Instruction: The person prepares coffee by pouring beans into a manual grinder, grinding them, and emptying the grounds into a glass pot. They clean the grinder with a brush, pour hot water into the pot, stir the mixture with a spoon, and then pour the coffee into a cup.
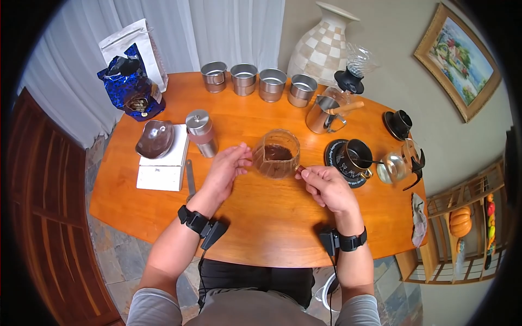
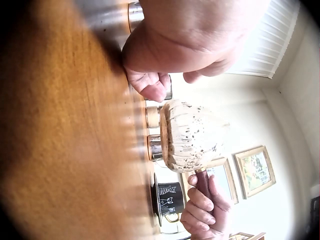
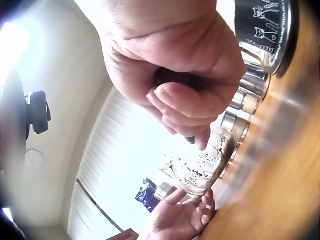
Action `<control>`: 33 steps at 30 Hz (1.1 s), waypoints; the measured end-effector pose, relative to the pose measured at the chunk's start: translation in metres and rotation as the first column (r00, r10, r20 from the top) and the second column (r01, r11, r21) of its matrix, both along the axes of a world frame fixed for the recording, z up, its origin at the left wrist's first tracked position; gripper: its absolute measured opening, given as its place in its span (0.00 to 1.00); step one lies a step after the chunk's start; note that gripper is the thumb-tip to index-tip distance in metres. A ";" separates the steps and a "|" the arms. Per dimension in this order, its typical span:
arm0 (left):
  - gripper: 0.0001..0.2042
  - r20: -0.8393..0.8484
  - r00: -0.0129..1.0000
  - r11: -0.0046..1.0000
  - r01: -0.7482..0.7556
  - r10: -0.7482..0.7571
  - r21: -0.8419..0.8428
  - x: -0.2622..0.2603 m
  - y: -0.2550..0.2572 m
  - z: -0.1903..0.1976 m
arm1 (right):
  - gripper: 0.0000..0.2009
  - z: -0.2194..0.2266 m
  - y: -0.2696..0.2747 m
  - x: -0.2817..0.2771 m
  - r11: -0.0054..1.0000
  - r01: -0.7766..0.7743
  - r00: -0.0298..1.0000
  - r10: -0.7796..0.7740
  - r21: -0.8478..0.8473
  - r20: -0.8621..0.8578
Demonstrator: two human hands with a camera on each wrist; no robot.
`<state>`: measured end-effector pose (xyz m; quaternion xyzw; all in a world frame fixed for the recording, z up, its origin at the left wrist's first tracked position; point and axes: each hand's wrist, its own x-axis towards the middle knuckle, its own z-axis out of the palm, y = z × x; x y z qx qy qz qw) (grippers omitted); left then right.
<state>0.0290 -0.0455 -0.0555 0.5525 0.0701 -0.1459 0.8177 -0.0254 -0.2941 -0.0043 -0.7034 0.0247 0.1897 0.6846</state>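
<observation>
A ribbed glass pot (image 1: 278, 169) with dark brown contents is at the middle of the table, dark specks stuck to its wall in both wrist views. Its short brown handle (image 2: 203, 183) lies in the curled fingers of my right hand (image 1: 329, 187), thumb along the top. My left hand (image 1: 223, 171) is on the pot's other side, fingers loosely bent and fingertips right at the glass. The palm of that left hand (image 3: 179, 219) faces up toward the pot in the right wrist view.
Left are a steel grinder (image 1: 202, 133) and a white scale (image 1: 157, 179) bearing a dark dish (image 1: 156, 138). Several steel cups (image 1: 272, 87) line the back. To the right stand a steel pitcher (image 1: 321, 117), a black cup (image 1: 358, 152) and a glass kettle (image 1: 392, 168).
</observation>
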 end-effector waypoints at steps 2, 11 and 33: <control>0.12 0.014 1.000 1.000 0.006 -0.007 0.025 -0.001 -0.001 0.001 | 0.13 -0.004 0.000 0.001 1.000 -0.012 0.999 0.013 -0.019 0.037; 0.11 0.026 0.995 0.995 0.097 -0.097 -0.023 -0.001 0.000 -0.002 | 0.11 -0.001 0.002 -0.002 0.992 -0.124 0.992 0.124 -0.034 0.010; 0.12 0.001 0.996 0.996 0.088 -0.088 0.004 -0.002 0.000 0.004 | 0.11 0.001 0.003 0.003 0.965 0.074 0.978 -0.022 0.250 -0.205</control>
